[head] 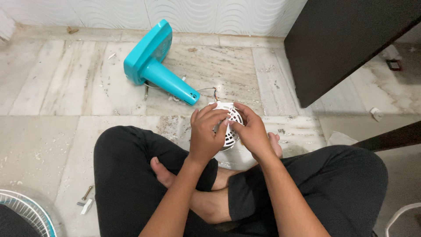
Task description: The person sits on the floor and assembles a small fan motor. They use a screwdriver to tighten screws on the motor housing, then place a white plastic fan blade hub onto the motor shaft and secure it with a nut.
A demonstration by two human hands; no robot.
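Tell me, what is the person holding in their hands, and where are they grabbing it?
Both hands, left hand and right hand, hold a round white slotted plastic housing, gripping opposite sides of it with their fingers.

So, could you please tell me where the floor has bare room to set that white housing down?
The widest bare patch of floor lies left of the knee, between the turquoise fan stand and the wire fan guard. A second lies between the stand and the dark cabinet. It is crowded ahead of both hands, with wires, and near the bolts.
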